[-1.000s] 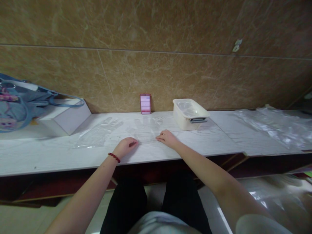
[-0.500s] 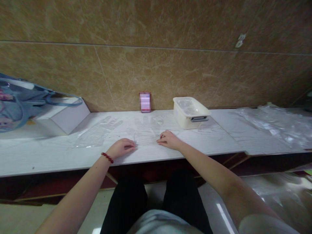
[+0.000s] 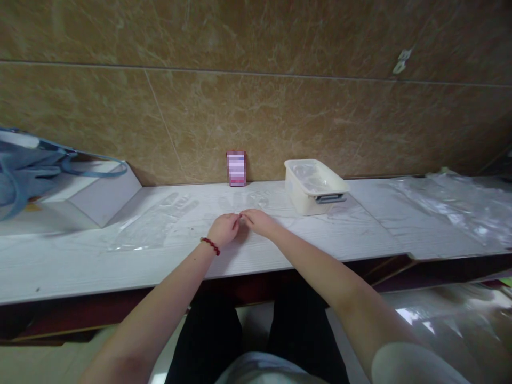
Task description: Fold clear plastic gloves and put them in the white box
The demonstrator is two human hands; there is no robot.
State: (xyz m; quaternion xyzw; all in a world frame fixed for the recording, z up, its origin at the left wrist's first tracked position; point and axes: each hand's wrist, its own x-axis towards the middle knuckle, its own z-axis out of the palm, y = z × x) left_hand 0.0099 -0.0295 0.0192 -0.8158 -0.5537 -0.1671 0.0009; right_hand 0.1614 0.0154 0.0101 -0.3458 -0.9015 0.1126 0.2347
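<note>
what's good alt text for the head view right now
A person's left hand and right hand meet over a white counter. A clear plastic glove lies flat to their left; a phone stands by the wall, a cream bin right of it.

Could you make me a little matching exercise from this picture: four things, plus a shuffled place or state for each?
1. Phone
2. Leftmost clear plastic glove
3. Cream bin
4. Left hand

A. flat on the counter
B. red bracelet at its wrist
C. upright against the wall
D. has a grey latch

Pairs: 1-C, 2-A, 3-D, 4-B
</note>
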